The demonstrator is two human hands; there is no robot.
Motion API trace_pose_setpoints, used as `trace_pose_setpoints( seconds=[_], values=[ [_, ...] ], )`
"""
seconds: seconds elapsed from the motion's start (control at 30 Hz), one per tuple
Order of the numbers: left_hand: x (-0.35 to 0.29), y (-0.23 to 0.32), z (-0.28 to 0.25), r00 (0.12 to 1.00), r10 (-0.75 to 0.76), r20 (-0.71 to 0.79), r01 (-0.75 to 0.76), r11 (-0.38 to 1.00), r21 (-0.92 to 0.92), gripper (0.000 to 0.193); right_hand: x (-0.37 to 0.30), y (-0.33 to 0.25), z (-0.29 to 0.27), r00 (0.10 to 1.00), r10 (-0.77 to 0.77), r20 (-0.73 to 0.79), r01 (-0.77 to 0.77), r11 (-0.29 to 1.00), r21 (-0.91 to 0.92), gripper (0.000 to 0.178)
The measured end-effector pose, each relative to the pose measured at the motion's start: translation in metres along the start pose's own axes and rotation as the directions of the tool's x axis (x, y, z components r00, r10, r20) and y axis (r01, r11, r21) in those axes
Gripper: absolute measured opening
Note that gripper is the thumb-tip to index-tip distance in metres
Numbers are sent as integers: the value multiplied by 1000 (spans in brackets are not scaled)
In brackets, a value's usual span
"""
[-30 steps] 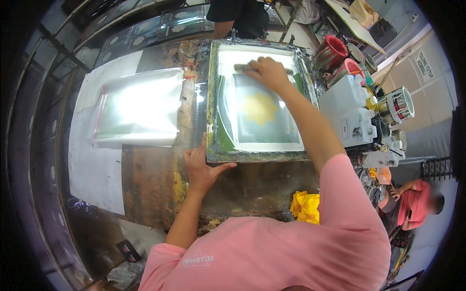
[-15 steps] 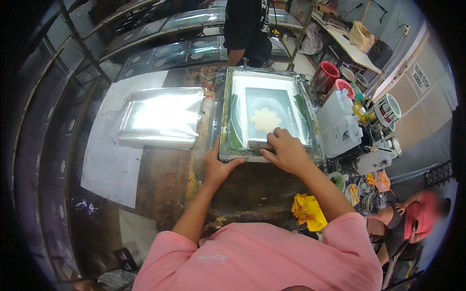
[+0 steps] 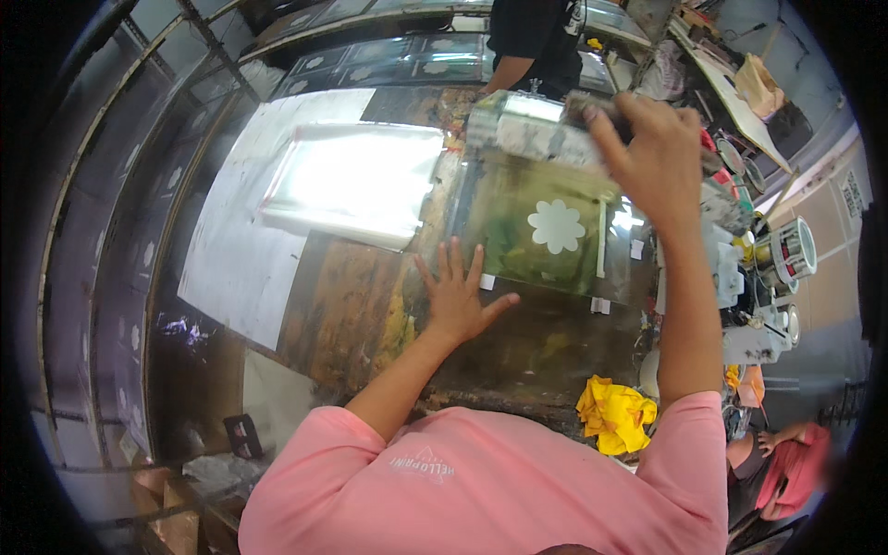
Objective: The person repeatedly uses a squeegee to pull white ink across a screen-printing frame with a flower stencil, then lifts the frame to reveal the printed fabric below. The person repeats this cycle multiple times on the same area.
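Observation:
A screen-printing frame (image 3: 532, 139) is tilted up at the far side of the table, its near bar blurred by motion. My right hand (image 3: 652, 153) is closed on it, fingers curled over the top; a small dark piece shows by the thumb, too blurred to name. Below the frame lies a clear plastic sheet (image 3: 504, 208) over an olive-green surface, with a white flower shape (image 3: 556, 227) on it. White tabs (image 3: 600, 305) sit at its edges. My left hand (image 3: 458, 296) rests flat, fingers spread, at the sheet's near left corner.
Left of the frame, a stack of shiny clear sheets (image 3: 351, 180) lies on white paper (image 3: 227, 240). A crumpled yellow cloth (image 3: 615, 414) is at the near edge. Cans (image 3: 786, 250) and jugs crowd the right. Drying racks (image 3: 139, 231) line the left; two people are nearby.
The frame has swung up from lying flat, uncovering the sheet with the flower. My right hand has moved up and away with it. My left hand has left the frame's corner and spread flat.

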State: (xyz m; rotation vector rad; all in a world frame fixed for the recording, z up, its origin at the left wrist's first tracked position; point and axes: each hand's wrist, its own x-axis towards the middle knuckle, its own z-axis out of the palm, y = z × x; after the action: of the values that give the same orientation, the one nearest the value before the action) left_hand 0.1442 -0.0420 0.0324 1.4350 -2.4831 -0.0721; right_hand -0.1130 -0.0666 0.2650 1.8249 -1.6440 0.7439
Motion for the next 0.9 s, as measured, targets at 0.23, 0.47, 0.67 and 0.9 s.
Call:
trace_pose_setpoints(
  seconds=[0.23,0.47,0.67,0.9],
  values=[
    [67,6,-14,970,62,-233,-151,910,-387,91,40,14,-6,993,62,98,-60,998,-26,50],
    [105,-66,-37,907,-204,-368,-28,843,-537,49,45,15,-4,991,100,84,-101,995,11,50],
    [122,-207,-21,937,-264,-231,201,944,-261,50,39,15,-5,985,117,129,-128,988,83,51],
    [142,-279,-18,858,-438,-269,435,897,-76,72,38,9,-5,989,108,99,-115,991,65,54]
  ],
)
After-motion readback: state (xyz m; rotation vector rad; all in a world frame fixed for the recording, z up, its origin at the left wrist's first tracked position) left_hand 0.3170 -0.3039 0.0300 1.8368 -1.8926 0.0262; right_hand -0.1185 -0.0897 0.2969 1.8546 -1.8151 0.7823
